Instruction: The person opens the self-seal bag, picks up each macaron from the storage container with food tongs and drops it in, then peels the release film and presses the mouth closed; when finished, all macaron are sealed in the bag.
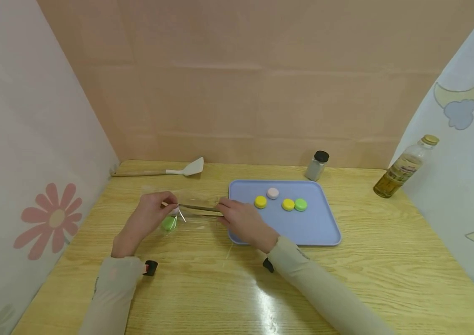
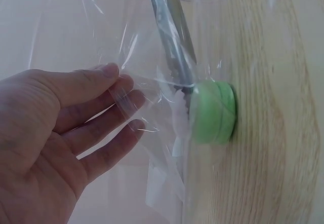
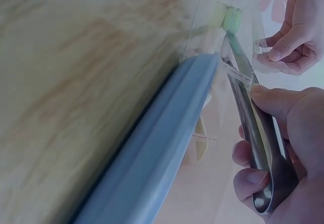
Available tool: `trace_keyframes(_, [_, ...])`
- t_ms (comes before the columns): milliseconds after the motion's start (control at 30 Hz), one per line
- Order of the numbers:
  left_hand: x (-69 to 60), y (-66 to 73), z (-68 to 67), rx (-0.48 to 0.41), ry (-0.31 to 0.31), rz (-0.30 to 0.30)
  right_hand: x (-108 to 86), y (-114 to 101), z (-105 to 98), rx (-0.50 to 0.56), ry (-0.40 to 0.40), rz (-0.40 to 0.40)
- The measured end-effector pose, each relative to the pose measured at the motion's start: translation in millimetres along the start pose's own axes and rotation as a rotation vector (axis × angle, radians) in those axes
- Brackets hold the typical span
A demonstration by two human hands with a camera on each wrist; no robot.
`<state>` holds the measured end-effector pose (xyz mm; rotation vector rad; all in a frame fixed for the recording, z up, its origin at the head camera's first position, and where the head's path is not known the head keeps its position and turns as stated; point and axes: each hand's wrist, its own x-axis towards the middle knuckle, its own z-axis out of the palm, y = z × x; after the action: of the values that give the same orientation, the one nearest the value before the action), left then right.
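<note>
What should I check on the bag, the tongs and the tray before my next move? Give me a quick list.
1. Clear plastic bag pinched by the left hand: ok.
2. Slim silver metal tongs held by the right hand: ok.
3. Round green macaron inside the bag: ok.
4. Tongs fully let go of that macaron: cannot tell; the tips are right beside it.
5. Blue rectangular tray free of macarons: not ok; two yellow, one pink, one green.
</note>
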<state>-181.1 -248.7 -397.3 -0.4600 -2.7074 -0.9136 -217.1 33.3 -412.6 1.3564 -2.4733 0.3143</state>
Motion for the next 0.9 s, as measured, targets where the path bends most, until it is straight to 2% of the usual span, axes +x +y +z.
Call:
trace_keyframes(333, [0.3, 0.6, -0.6, -0.007, -0.014, -0.038, 0.7, -2.9, 3.2, -0.011, -0.04, 0.026])
trace_keyframes(600, [-0.1, 2.3, -1.9, -0.005, -0.025, -0.059, -4.9, -3.0, -3.0, 0.017, -0.025, 0.042])
trace_keyframes(900, [-0.3, 1.0, -2.2, -0.01, -0.014, 0.002, -26.6, 2.0, -13.3, 0.023, 0.042, 0.044])
